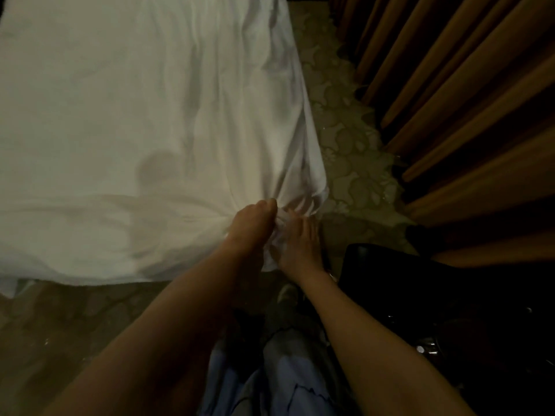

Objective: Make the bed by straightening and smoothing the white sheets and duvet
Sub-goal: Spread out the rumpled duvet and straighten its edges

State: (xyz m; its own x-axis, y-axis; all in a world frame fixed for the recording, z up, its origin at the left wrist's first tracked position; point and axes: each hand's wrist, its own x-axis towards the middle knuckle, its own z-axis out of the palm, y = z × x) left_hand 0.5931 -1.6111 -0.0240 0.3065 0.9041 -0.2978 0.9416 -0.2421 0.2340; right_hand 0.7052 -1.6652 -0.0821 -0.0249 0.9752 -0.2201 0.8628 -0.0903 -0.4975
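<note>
**At the near right corner of the bed, both hands on bunched white cloth**

At the foot corner, the white sheet (120,115) covers the bed and fills the upper left of the view, smooth on the left, creased in long folds toward its right edge. Those folds run down into a gathered knot of cloth at the near right corner. The left hand (252,223) has its fingers curled into that bunch and grips it. The right hand (297,244) lies against the same bunch from the right; its fingers look fairly straight, but the dim, blurred view does not let me say whether it pinches the cloth or only presses on it.

The far end and left side of the bed are cut off by the frame. Whether the cloth is a sheet or a duvet is hard to tell. To the right, a patterned carpet (345,145) runs beside orange-brown curtains (465,100). A dark object (435,295) at lower right is too shadowed to identify. Blue-grey trousers (285,370) show at the bottom edge.
</note>
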